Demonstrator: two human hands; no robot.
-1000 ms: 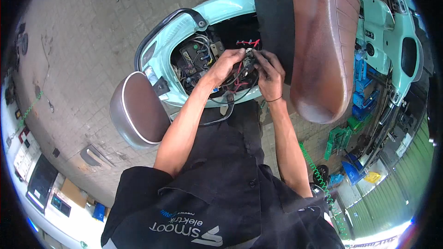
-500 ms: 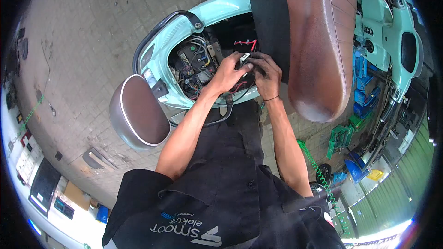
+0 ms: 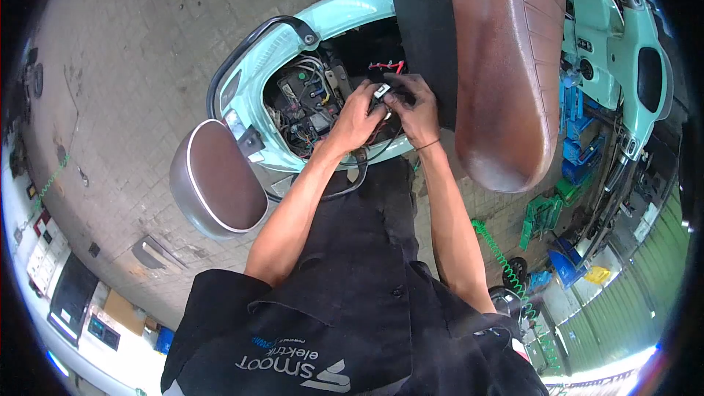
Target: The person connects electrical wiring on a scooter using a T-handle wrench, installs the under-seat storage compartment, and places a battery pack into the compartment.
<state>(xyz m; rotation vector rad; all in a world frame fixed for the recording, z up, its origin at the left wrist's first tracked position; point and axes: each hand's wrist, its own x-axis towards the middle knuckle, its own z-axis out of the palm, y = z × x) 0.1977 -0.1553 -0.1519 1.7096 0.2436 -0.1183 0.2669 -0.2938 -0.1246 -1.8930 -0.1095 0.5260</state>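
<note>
My left hand (image 3: 356, 120) is closed with a small white connector (image 3: 381, 91) showing at its fingertips. Close against it, my right hand (image 3: 418, 119) is also closed, its fingers bent around wires by the connector; exactly what they grip is hidden. Both hands are over the open under-seat bay of a mint-green scooter (image 3: 352, 4). Red wires (image 3: 389, 67) lie in the dark bay just beyond my fingers. To the left, a controller compartment (image 3: 304, 99) shows bundled cables and terminals.
The raised brown seat (image 3: 506, 81) stands right of my hands, with a black flap (image 3: 427, 37) beside it. A padded backrest (image 3: 224, 176) and black grab rail (image 3: 235, 66) are at left. A green coiled hose (image 3: 506, 268) hangs at lower right.
The white connector has turned and shifted slightly left between my fingers. My right hand's fingers have moved a little, curling in closer. The whole view has shifted slightly.
</note>
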